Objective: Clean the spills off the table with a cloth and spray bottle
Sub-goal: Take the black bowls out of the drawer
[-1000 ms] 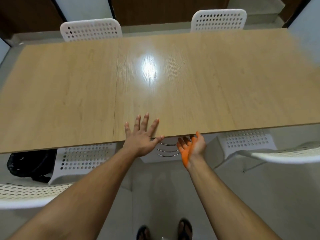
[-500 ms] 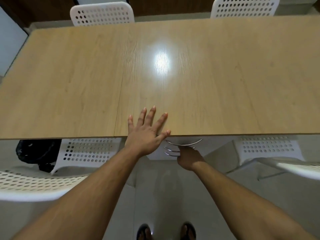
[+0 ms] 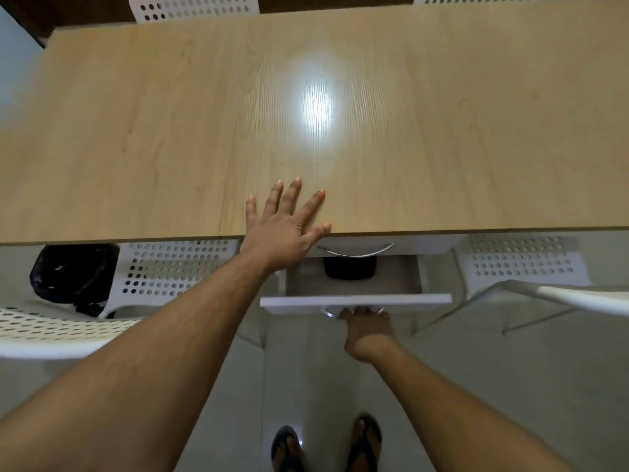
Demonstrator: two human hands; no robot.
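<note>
Our hands at the tabletop (image 3: pixel 442 131) edge, drawer (image 3: pixel 355 299) pulled out

Our left hand (image 3: pixel 284 229) lies flat, fingers spread, on the near edge; our right hand (image 3: pixel 366 327) curls round the drawer handle (image 3: pixel 328 313) below. We see no cloth or spray bottle; a dark object (image 3: pixel 350 267) sits inside.

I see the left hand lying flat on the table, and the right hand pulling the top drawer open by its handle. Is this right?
Not quite. The head view shows the left hand flat on the table, but the right hand pulls the second drawer, not the top one. The top drawer is closed, right under the table edge.
</note>
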